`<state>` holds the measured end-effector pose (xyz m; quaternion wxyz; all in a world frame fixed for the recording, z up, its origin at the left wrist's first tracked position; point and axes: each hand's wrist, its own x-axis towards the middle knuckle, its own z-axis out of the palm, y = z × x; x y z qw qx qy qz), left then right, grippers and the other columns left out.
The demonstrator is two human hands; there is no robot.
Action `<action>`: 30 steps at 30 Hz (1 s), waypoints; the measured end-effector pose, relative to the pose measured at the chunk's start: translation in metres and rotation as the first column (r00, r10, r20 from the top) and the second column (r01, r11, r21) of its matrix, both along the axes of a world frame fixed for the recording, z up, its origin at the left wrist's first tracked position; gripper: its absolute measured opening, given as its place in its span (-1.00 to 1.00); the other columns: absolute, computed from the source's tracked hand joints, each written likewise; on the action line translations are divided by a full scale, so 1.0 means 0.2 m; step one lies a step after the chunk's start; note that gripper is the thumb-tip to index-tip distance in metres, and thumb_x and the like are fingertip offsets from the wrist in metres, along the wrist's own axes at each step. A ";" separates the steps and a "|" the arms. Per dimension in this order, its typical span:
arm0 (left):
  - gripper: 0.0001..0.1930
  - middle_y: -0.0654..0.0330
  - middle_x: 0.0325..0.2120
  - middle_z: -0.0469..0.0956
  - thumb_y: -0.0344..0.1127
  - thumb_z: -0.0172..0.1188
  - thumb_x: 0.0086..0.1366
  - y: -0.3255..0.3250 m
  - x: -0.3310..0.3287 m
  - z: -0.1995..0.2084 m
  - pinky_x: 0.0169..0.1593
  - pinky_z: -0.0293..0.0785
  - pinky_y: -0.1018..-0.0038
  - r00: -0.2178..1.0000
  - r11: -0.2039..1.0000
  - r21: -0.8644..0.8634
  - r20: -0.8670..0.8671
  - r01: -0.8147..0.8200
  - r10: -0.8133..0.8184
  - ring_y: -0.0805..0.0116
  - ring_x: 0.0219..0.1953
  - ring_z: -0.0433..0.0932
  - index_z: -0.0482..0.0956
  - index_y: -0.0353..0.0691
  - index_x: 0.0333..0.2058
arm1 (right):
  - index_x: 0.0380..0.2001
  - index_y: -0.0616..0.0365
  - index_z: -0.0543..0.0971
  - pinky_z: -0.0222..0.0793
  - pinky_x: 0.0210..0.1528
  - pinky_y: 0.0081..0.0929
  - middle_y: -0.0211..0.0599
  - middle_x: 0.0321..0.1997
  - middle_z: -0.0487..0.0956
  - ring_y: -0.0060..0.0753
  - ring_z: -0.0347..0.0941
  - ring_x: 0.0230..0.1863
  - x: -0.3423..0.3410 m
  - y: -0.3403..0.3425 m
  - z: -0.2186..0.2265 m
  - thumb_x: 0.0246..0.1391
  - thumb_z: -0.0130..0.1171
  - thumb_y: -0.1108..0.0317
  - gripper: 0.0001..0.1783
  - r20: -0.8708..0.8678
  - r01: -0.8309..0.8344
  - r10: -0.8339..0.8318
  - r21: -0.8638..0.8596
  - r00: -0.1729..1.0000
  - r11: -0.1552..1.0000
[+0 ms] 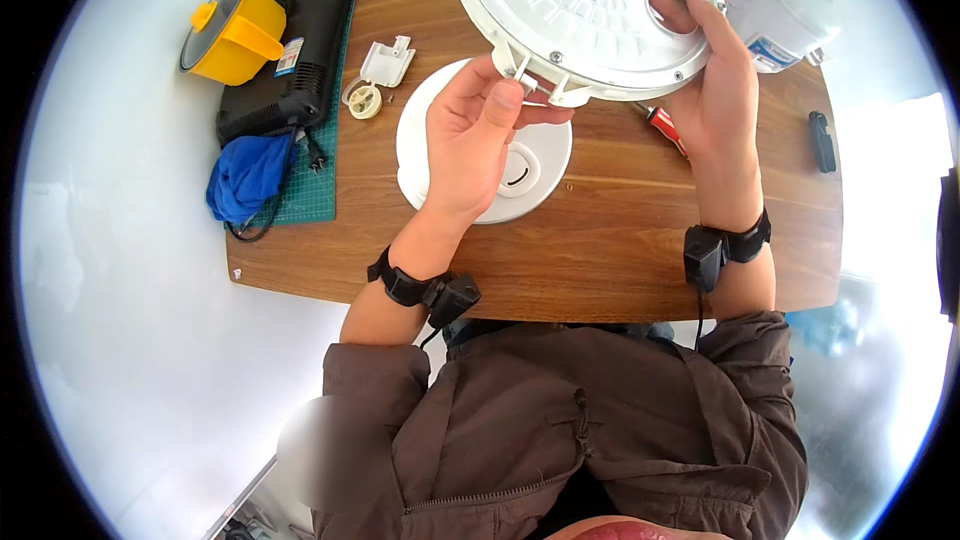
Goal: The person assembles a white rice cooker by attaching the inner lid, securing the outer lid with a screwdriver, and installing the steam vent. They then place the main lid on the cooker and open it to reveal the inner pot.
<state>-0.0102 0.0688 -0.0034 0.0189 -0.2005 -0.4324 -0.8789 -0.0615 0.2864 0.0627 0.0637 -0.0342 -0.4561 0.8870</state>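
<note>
A round white lid (585,35) with a shiny patterned face, screws and a round hole is held up over the table, tilted. Its right edge is gripped by my right hand (722,90), and a finger shows through the hole. My left hand (468,145) has thumb and fingers closed at the near rim, beside a small hinge-like tab. Below lies a flat white disc (548,165) with a recessed oval opening, partly hidden by my left hand. A red-handled screwdriver (666,128) rests under the lid, its tip hidden.
Left on the wooden table (420,275) are a white plastic flap (388,62), a small cream round part (364,101), a black appliance (280,90), a yellow pot (235,35), a blue cloth (248,178) and a green mat (315,200). Right: a white appliance (785,0) and a black object (822,142).
</note>
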 end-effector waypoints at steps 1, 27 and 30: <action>-0.68 0.02 -0.09 0.67 -0.27 0.11 0.54 0.01 0.00 0.01 0.01 0.71 0.14 0.999 0.999 0.006 0.008 -0.032 0.031 0.19 -0.05 0.68 0.49 -0.37 0.10 | 0.15 0.42 0.42 0.56 0.22 -0.13 0.07 0.09 0.62 -0.11 0.55 0.17 0.00 -0.01 0.00 0.38 0.10 0.30 -0.57 0.007 0.016 -0.016 -0.002 1.000 1.000; -0.78 0.03 -0.19 0.66 -0.43 0.15 0.48 0.04 0.04 0.00 -0.13 0.73 0.24 0.988 0.984 -0.088 -0.015 -0.154 0.153 0.16 -0.19 0.73 0.42 -0.31 0.03 | 0.25 0.41 0.32 0.64 0.10 -0.13 0.06 0.08 0.59 -0.05 0.60 0.05 0.05 -0.06 0.05 0.41 -0.08 0.34 -0.54 -0.072 -0.068 0.059 -0.127 0.996 0.990; -0.67 0.03 -0.21 0.64 -0.50 0.15 0.45 0.05 0.05 0.02 -0.12 0.74 0.25 0.969 0.967 -0.082 -0.058 -0.243 0.239 0.17 -0.20 0.73 0.33 -0.30 0.12 | 0.25 0.40 0.32 0.65 0.08 -0.15 0.04 0.07 0.59 -0.06 0.60 0.04 0.06 -0.08 0.06 0.41 -0.07 0.34 -0.55 -0.048 -0.002 -0.004 -0.105 0.999 0.994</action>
